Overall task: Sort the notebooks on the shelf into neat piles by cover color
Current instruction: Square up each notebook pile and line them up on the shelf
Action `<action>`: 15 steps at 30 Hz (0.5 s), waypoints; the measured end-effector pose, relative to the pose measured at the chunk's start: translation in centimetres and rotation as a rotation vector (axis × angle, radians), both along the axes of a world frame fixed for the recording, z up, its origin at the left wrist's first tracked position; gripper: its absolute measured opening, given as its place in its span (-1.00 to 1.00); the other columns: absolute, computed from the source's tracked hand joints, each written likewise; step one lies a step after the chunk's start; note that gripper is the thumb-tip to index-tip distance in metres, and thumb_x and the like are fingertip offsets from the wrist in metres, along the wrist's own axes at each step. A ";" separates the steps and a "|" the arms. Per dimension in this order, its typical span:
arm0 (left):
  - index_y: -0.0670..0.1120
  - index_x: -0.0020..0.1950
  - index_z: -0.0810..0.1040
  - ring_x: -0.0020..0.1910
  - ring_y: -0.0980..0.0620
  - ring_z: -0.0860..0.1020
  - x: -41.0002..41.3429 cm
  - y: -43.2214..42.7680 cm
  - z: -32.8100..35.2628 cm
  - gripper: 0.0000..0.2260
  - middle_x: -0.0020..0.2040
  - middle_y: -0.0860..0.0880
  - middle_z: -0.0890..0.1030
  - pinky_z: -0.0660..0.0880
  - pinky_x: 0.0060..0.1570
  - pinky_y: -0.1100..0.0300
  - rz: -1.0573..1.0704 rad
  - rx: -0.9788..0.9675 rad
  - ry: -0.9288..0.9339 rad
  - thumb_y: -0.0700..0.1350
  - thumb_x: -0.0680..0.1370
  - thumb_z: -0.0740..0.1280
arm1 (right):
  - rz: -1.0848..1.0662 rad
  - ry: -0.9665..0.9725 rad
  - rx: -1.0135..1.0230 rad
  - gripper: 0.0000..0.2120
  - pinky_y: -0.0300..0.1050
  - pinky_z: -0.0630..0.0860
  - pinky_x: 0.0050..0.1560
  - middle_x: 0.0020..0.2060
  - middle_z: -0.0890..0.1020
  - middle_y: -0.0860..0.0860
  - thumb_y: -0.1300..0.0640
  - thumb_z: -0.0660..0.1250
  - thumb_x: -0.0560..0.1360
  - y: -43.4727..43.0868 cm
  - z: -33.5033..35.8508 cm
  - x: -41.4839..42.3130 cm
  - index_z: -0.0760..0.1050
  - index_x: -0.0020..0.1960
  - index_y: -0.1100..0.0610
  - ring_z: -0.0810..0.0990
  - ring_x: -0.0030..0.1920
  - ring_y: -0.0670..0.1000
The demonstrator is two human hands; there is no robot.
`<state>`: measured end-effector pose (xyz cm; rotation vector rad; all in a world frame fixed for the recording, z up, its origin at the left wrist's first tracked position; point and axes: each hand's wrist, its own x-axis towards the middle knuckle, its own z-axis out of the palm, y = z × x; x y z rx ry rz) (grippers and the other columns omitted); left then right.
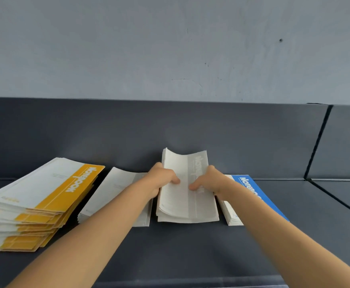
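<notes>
Both hands are on the centre grey stack [186, 202], mid-shelf. Its far end curls up at 12 o'clock and its near end lies flat on the shelf [190, 246].

Neighbours:
- Second grey pile [120, 190] just beside it at 9 o'clock, partly under the left forearm.
- Blue pile [245, 181] just beside it at 3 o'clock, under the right forearm.
- Yellow pile [45, 196] further out at 9 o'clock, fanned and untidy.

Step, as I read it: square this grey stack, probably merging it with the grey pile at 9.

To do it well:
- Keep both side edges clamped so the covers don't fan.
- Tap the near edge on the shelf to align it.
- Flatten the curl before letting go.
- If merging, lift clear rather than slide, otherwise the lower covers drag.
- Keep the right forearm off the blue pile.

Pose:
- Left hand [163, 179] grips the stack's 9 o'clock edge, fingers curled onto the top cover.
- Right hand [208, 180] mirrors it on the 3 o'clock edge, also clamped on.
- Both arms are stretched forward, converging toward 12, wrists roughly level.
- Can't tell how far the fingers reach underneath.
</notes>
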<state>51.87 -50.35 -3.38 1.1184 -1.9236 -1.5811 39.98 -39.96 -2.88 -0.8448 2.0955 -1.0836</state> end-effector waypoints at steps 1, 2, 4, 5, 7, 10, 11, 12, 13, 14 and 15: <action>-0.18 0.22 0.36 0.03 -0.04 0.51 -0.2 0.0 -0.4 -0.57 0.08 -0.07 0.52 0.47 -0.13 0.13 0.010 -0.027 -0.046 -0.31 0.42 0.44 | -0.028 0.059 0.029 -0.20 -0.01 0.52 0.11 0.22 0.43 0.12 0.17 0.53 0.24 0.0 -0.1 0.5 0.19 0.36 0.22 0.50 0.16 0.14; -0.17 0.25 0.34 0.06 -0.04 0.46 -0.3 0.1 -0.7 -0.55 0.10 -0.07 0.48 0.42 -0.09 0.15 0.019 -0.062 -0.088 -0.30 0.44 0.43 | -0.053 0.100 0.049 -0.24 -0.03 0.50 0.08 0.20 0.41 0.13 0.18 0.51 0.31 -0.1 -0.3 0.7 0.16 0.36 0.25 0.48 0.14 0.12; -0.19 0.36 0.28 0.17 -0.06 0.40 -0.7 0.0 -1.3 -0.46 0.23 -0.09 0.42 0.36 0.03 0.16 0.023 -0.134 -0.162 -0.27 0.45 0.43 | -0.081 0.130 0.077 -0.28 -0.08 0.44 -0.03 0.12 0.39 0.12 0.19 0.48 0.36 -0.4 -0.8 0.8 0.13 0.35 0.28 0.42 0.05 0.09; -0.20 0.40 0.24 0.23 -0.07 0.38 -0.8 0.0 -1.4 -0.40 0.30 -0.11 0.40 0.35 0.08 0.16 0.018 -0.164 -0.197 -0.25 0.44 0.44 | -0.072 0.143 0.084 -0.27 -0.11 0.40 -0.05 0.09 0.38 0.11 0.19 0.48 0.37 -0.5 -1.1 0.8 0.11 0.34 0.28 0.39 0.03 0.08; -0.21 0.49 0.14 0.35 -0.11 0.35 -0.8 0.0 -1.7 -0.29 0.40 -0.14 0.34 0.36 0.18 0.13 -0.011 -0.207 -0.293 -0.21 0.44 0.44 | -0.025 0.184 0.110 -0.27 -0.13 0.38 -0.05 0.09 0.38 0.08 0.18 0.50 0.35 -0.5 -1.5 0.8 0.13 0.34 0.27 0.38 0.04 0.06; -0.21 0.55 -0.01 0.43 -0.13 0.28 -0.7 0.5 -2.0 -0.20 0.47 -0.15 0.25 0.35 0.24 0.13 -0.042 -0.287 -0.400 -0.15 0.46 0.41 | 0.064 0.312 0.198 -0.52 -0.17 0.39 -0.13 -0.06 0.45 0.04 0.11 0.44 0.37 -0.3 -1.9 1.0 0.36 0.20 0.22 0.45 -0.06 0.04; -0.21 0.56 -0.04 0.45 -0.13 0.26 -0.7 0.6 -2.1 -0.18 0.49 -0.15 0.22 0.35 0.28 0.12 -0.047 -0.336 -0.419 -0.14 0.46 0.40 | 0.082 0.329 0.224 -0.59 -0.18 0.39 -0.16 -0.09 0.47 0.04 0.10 0.41 0.39 -0.3 -2.0 1.0 0.39 0.16 0.21 0.47 -0.09 0.04; -0.21 0.56 -0.06 0.47 -0.12 0.22 -0.8 0.7 -2.1 -0.17 0.50 -0.15 0.18 0.34 0.32 0.12 -0.056 -0.381 -0.428 -0.15 0.46 0.39 | 0.095 0.343 0.246 -0.63 -0.18 0.38 -0.20 -0.09 0.49 0.06 0.09 0.38 0.40 -0.3 -2.1 1.0 0.40 0.14 0.20 0.47 -0.10 0.05; -0.20 0.56 -0.06 0.48 -0.12 0.19 -0.9 0.8 -2.2 -0.17 0.51 -0.15 0.16 0.33 0.35 0.10 -0.068 -0.424 -0.430 -0.16 0.45 0.39 | 0.106 0.361 0.262 -0.69 -0.20 0.36 -0.25 -0.07 0.50 0.08 0.09 0.35 0.41 -0.3 -2.1 1.0 0.40 0.09 0.19 0.47 -0.11 0.05; -0.19 0.55 -0.02 0.48 -0.11 0.18 -0.9 0.9 -2.2 -0.20 0.51 -0.15 0.15 0.33 0.35 0.10 -0.084 -0.463 -0.438 -0.16 0.45 0.39 | 0.113 0.395 0.274 -0.73 -0.21 0.34 -0.29 -0.02 0.49 0.10 0.10 0.33 0.42 -0.4 -2.1 1.0 0.38 0.04 0.18 0.46 -0.11 0.05; -0.18 0.52 0.07 0.47 -0.11 0.20 -0.8 0.9 -2.0 -0.26 0.49 -0.14 0.17 0.34 0.32 0.11 -0.099 -0.503 -0.448 -0.15 0.44 0.39 | 0.121 0.438 0.275 -0.77 -0.21 0.33 -0.30 0.02 0.48 0.11 0.10 0.31 0.43 -0.6 -2.0 1.1 0.38 0.01 0.18 0.45 -0.11 0.05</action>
